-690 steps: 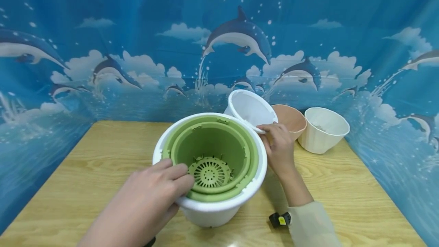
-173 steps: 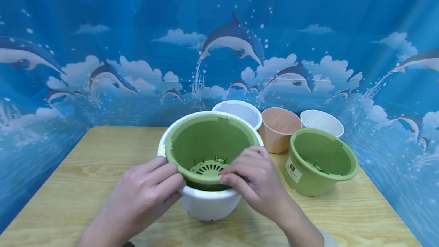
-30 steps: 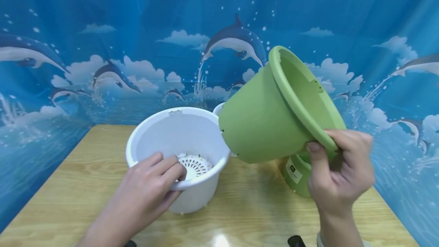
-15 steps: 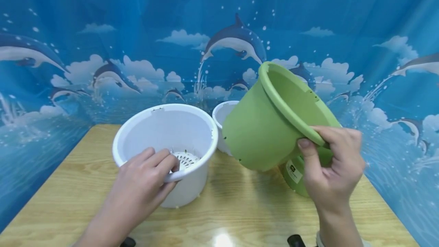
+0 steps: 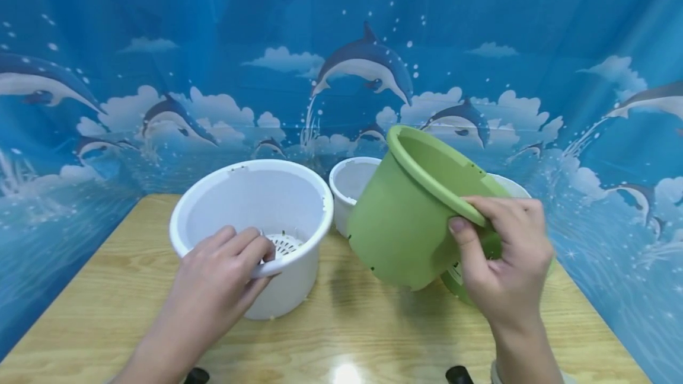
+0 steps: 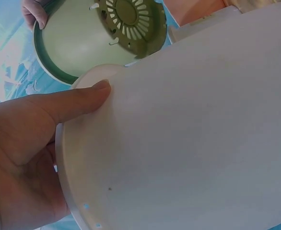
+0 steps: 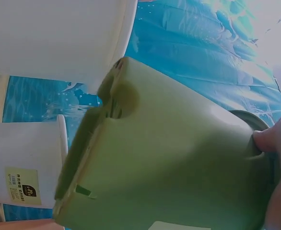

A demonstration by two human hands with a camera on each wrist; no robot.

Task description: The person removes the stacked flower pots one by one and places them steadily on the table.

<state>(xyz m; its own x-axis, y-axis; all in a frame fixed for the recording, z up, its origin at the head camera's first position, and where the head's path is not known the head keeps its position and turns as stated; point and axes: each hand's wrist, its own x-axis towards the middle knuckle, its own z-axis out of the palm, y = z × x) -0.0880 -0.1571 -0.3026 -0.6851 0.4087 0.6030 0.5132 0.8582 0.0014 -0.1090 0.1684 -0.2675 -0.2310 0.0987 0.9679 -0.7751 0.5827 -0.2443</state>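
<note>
My left hand (image 5: 224, 271) grips the near rim of the large white pot (image 5: 290, 289), fingers inside and thumb against the outer wall. The slotted bottom of that pot shows past my fingers. To the right, my right hand (image 5: 507, 259) pinches the rim of a large green pot (image 5: 405, 224), thumb on the outside. This pot is tilted, its mouth facing up and right, and seems raised off the table. Behind it, mostly hidden, is a smaller green pot (image 5: 456, 286). The right wrist view shows the large green pot's notched base edge.
At the back of the wooden table (image 5: 373, 342) stands a small white pot (image 5: 354, 179), which bears a label (image 7: 23, 186) in the right wrist view. A cream pot (image 5: 509, 185) is partly hidden at the back right. An orange-brown pot (image 7: 28, 224) shows in the right wrist view.
Earlier, both green pots sat nested in the large white one; then the smaller stood at right. Now the larger is out too. Over the last second it came down and the white pot shifted left.
</note>
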